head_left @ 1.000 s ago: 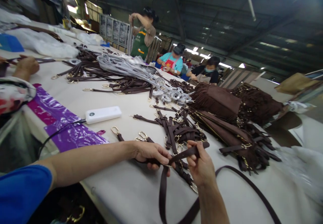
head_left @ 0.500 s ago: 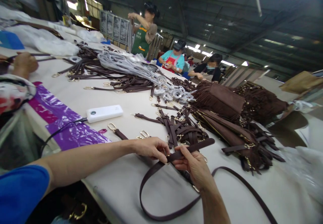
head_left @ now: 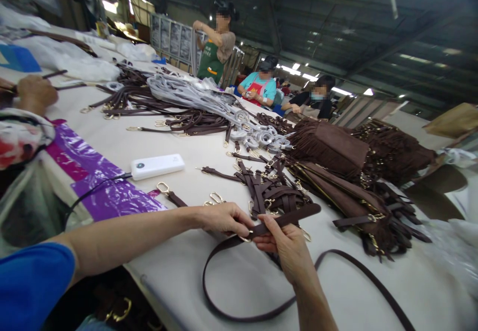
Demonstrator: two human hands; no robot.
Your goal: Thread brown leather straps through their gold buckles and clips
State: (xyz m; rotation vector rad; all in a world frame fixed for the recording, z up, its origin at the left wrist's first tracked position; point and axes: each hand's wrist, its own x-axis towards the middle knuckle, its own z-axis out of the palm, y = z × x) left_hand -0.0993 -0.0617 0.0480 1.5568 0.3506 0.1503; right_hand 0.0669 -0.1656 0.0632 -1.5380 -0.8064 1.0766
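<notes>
A long dark brown leather strap (head_left: 242, 318) loops over the front of the table and trails off to the lower right. My left hand (head_left: 226, 220) pinches it beside a small gold buckle (head_left: 246, 238). Just right of the buckle, my right hand (head_left: 282, 236) grips the same strap between thumb and fingers, and its rounded end sticks out past the thumb. Behind my hands lies a heap of short brown straps (head_left: 272, 191) with gold clasps. Part of the buckle is hidden by my fingers.
Brown fringed bags (head_left: 332, 147) are piled at the right. A white power bank (head_left: 157, 166) with a black cable lies left of centre, near purple plastic film (head_left: 100, 181). Long straps (head_left: 201, 122) and grey wrapped bundles (head_left: 190, 92) lie farther back. A co-worker's hand (head_left: 37, 92) is at left; several people work beyond.
My hands stay on the strap near the buckle, with only a slight shift. The loop below has moved a little left. The whole view has shifted slightly.
</notes>
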